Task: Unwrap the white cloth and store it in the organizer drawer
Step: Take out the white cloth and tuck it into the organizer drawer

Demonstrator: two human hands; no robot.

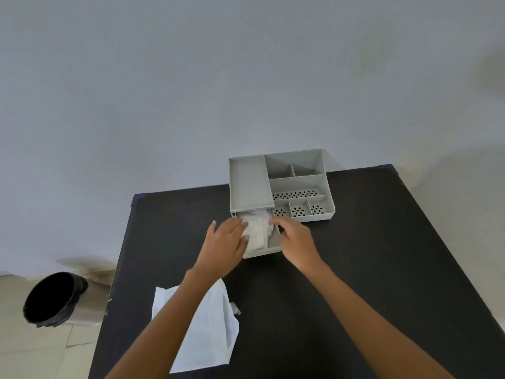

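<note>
A grey organizer (297, 181) stands at the far edge of the black table (369, 255). Its drawer (273, 248) is pulled out toward me. The folded white cloth (258, 232) lies inside the drawer. My left hand (225, 246) rests on the cloth's left side, with fingers spread over it. At the cloth's upper right corner, my right hand (295, 237) pinches the fabric with its fingertips. Part of the cloth is hidden under both hands.
A flat white wrapper (210, 332) lies on the table near me, partly under my left forearm. A bin with a black liner (54, 299) stands on the floor to the left of the table. A pale wall rises behind the organizer.
</note>
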